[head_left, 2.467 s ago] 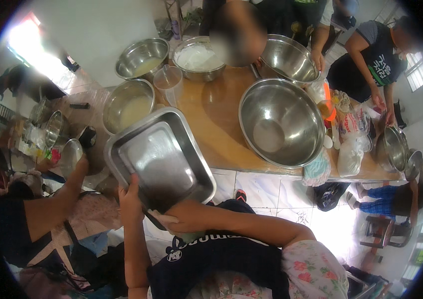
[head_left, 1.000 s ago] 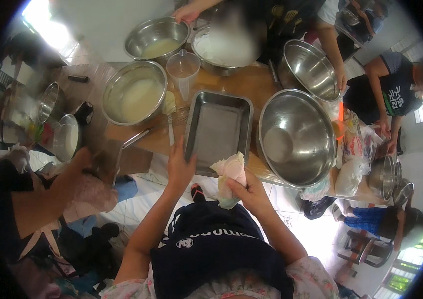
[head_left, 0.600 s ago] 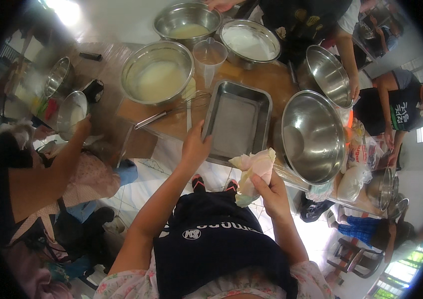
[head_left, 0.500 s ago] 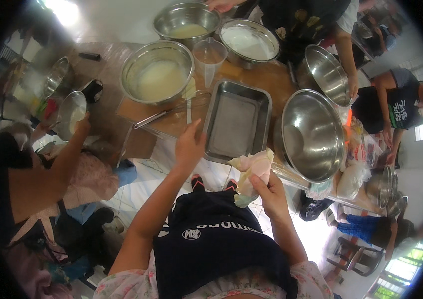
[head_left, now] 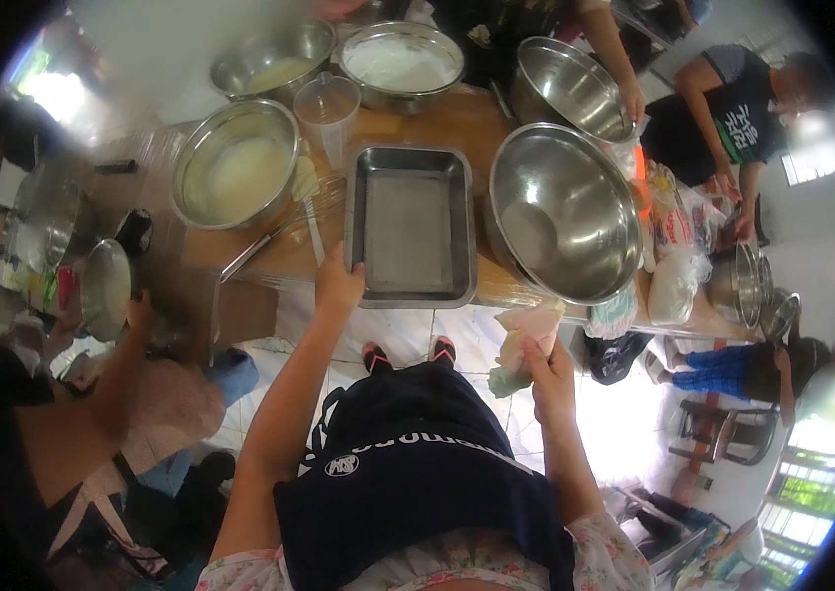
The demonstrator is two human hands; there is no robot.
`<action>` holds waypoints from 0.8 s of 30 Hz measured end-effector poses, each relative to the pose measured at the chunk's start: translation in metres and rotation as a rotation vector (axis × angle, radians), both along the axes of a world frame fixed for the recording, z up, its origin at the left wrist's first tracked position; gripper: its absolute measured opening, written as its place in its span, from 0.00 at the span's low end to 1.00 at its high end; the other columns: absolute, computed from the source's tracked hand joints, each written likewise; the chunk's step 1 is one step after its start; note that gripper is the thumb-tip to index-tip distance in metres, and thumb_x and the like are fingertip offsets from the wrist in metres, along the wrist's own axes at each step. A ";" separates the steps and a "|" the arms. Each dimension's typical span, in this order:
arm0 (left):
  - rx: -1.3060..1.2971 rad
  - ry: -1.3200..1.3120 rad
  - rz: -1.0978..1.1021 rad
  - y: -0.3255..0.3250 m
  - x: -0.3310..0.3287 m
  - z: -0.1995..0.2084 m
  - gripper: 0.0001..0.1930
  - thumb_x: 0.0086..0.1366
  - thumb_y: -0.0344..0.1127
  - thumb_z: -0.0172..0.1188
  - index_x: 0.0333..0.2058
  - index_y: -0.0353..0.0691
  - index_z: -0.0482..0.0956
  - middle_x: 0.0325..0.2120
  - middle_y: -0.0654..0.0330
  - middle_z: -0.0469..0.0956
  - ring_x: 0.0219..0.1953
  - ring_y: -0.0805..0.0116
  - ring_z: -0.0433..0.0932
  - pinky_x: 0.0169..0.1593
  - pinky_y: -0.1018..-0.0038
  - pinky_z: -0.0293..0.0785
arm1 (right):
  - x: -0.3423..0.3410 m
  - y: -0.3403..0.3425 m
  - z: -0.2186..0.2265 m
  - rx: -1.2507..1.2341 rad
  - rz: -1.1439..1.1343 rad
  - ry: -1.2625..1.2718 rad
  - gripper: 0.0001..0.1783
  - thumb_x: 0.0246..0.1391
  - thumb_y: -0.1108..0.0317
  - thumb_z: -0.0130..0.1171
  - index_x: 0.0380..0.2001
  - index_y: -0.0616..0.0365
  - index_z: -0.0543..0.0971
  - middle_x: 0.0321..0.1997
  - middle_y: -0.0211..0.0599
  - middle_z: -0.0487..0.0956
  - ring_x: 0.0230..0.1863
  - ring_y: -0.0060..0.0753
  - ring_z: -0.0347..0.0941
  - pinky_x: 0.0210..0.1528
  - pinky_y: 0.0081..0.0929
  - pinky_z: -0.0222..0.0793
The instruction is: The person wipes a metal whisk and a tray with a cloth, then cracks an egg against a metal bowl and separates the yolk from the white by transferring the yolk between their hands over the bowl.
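My left hand [head_left: 338, 286] is at the near left corner of a rectangular metal baking pan [head_left: 411, 296], its thumb over the rim and the other fingers partly hidden along the outer side. The pan's inside looks bare. In my right hand [head_left: 551, 379] is a crumpled, pale pink, yellow and greenish cloth [head_left: 528, 333], pinched between thumb and fingers over the floor, just off the table edge. Left of the pan lie a spatula [head_left: 314, 229] with a pale smeared blade and a whisk [head_left: 248, 258].
A large steel bowl [head_left: 567, 212] stands right of the pan. To the left is a bowl of pale batter [head_left: 240, 182]; behind stand a clear measuring jug [head_left: 327, 108] and a bowl of white foam [head_left: 401, 61]. A co-worker's hand [head_left: 631, 101] touches another steel bowl [head_left: 575, 89]. People work on both sides.
My left hand has gone from beside the spatula handle to the pan's corner. The right hand, still holding the cloth, has moved slightly right, away from the pan. The view has shifted.
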State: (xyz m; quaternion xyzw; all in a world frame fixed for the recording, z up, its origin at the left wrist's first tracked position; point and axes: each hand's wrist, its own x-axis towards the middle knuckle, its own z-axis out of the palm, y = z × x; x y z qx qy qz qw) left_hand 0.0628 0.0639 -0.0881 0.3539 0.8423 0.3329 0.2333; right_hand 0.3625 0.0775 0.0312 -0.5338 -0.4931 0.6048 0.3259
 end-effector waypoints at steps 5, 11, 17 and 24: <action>-0.049 -0.034 -0.030 -0.002 -0.014 -0.006 0.27 0.54 0.36 0.56 0.52 0.35 0.63 0.43 0.44 0.71 0.46 0.50 0.70 0.49 0.65 0.65 | 0.013 -0.011 -0.008 -0.017 -0.095 0.035 0.16 0.53 0.66 0.51 0.43 0.65 0.69 0.37 0.34 0.74 0.37 0.21 0.68 0.40 0.18 0.62; 0.194 -0.189 0.078 -0.017 -0.015 0.041 0.25 0.54 0.38 0.57 0.51 0.42 0.66 0.44 0.48 0.70 0.48 0.54 0.68 0.50 0.66 0.64 | -0.009 -0.020 -0.011 -0.065 0.098 0.070 0.18 0.53 0.64 0.52 0.44 0.65 0.68 0.38 0.35 0.74 0.38 0.22 0.68 0.40 0.19 0.63; 0.042 0.678 0.180 -0.049 -0.067 0.024 0.28 0.48 0.48 0.60 0.49 0.46 0.69 0.46 0.51 0.67 0.53 0.51 0.61 0.52 0.53 0.56 | -0.069 -0.014 -0.005 0.046 0.438 0.027 0.18 0.50 0.62 0.54 0.40 0.64 0.71 0.35 0.41 0.74 0.36 0.32 0.70 0.40 0.25 0.64; -0.369 0.697 0.075 -0.028 -0.054 0.041 0.37 0.46 0.59 0.57 0.53 0.48 0.64 0.50 0.50 0.62 0.55 0.48 0.58 0.57 0.45 0.43 | -0.110 -0.011 0.005 0.225 0.733 0.008 0.19 0.49 0.63 0.54 0.41 0.67 0.70 0.41 0.47 0.71 0.44 0.42 0.68 0.47 0.29 0.61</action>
